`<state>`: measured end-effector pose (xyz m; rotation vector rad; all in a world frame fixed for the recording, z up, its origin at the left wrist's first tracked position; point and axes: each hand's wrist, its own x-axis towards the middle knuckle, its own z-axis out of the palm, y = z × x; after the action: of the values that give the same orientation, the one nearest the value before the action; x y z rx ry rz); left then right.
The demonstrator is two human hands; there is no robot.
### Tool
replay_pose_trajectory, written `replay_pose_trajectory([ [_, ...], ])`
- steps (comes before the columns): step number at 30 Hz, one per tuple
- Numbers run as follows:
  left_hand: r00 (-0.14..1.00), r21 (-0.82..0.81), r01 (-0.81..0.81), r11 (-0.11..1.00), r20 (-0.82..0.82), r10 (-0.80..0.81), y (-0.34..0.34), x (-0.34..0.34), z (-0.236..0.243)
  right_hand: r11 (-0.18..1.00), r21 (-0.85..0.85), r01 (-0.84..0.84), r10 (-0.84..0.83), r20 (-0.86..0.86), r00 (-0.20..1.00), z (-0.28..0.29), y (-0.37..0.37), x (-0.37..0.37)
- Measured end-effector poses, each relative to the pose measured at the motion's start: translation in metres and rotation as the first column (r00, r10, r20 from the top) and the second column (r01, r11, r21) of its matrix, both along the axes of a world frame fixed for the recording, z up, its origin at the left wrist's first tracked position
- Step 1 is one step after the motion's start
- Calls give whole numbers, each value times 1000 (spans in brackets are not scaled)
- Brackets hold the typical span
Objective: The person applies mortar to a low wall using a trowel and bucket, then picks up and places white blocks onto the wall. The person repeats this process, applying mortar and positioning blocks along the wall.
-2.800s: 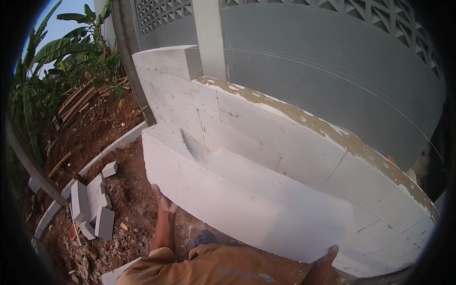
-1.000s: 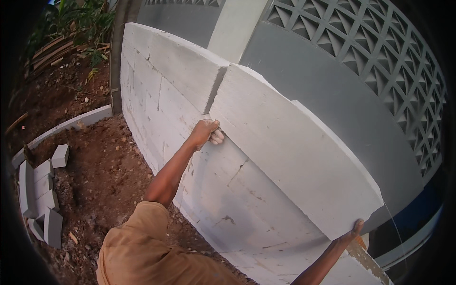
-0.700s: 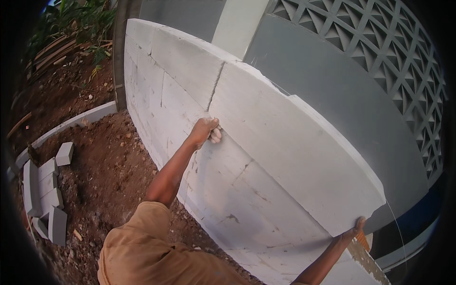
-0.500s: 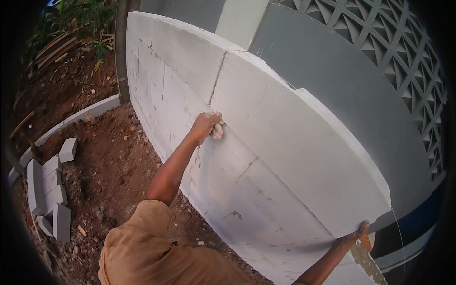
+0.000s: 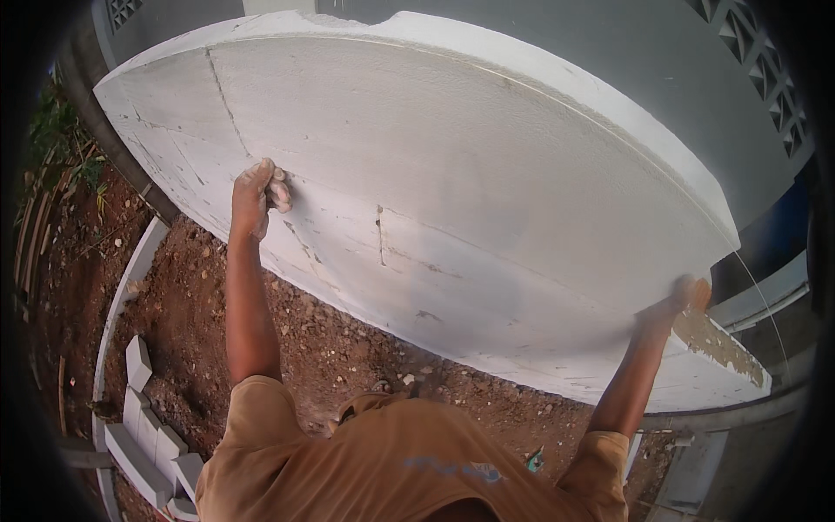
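Note:
A long white block wall [image 5: 487,335] curves across the view, an effect at least partly of the lens. Its top course includes a long pale block [image 5: 522,165] with a chipped upper edge. My left hand [image 5: 261,196], dusted white, is closed against the wall face, just below a vertical joint; whatever its curled fingers hold is hidden. At the far right, my right hand [image 5: 691,294] grips the lower end corner of the top block, its fingers partly round the end. Beneath it, the lower course shows a stepped ledge [image 5: 726,348] coated with rough mortar.
A thin string [image 5: 765,304] hangs off the wall's right end. Behind the wall stands a grey building wall [image 5: 600,52] with patterned vent blocks [image 5: 765,74]. Loose pale blocks [image 5: 143,461] lie on reddish soil [image 5: 191,313] at lower left, beside a low curb [image 5: 117,322].
My view has turned, so the wall now lies more level across it and its right end sits higher. Both hands keep much the same places on the wall.

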<state>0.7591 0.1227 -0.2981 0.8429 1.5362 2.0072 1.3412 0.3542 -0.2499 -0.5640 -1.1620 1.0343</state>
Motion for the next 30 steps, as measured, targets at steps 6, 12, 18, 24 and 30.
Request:
replay_pose_trajectory([
  [6, 999, -48, -16, 999, -35, 14, 7, -1, 0, 981, 18, -191, 190, 72, 979, -19, 25, 30],
  [12, 994, -102, 3, 995, -108, -14, 3, 0, 6, 992, -56, -112, 118, 108, 987, -20, 14, 28],
  [18, 991, -160, -62, 985, -124, 42, -19, 11, 19, 963, -163, -215, 249, 231, 941, -37, 41, 47],
  [24, 699, 143, -554, 820, -455, 552, -27, 6, 98, 959, -89, -268, 282, 237, 930, -17, 25, 56],
  [30, 44, 227, -397, 889, -963, 266, -24, -48, 198, 975, -57, -213, 220, 287, 932, -29, 45, 59],
])
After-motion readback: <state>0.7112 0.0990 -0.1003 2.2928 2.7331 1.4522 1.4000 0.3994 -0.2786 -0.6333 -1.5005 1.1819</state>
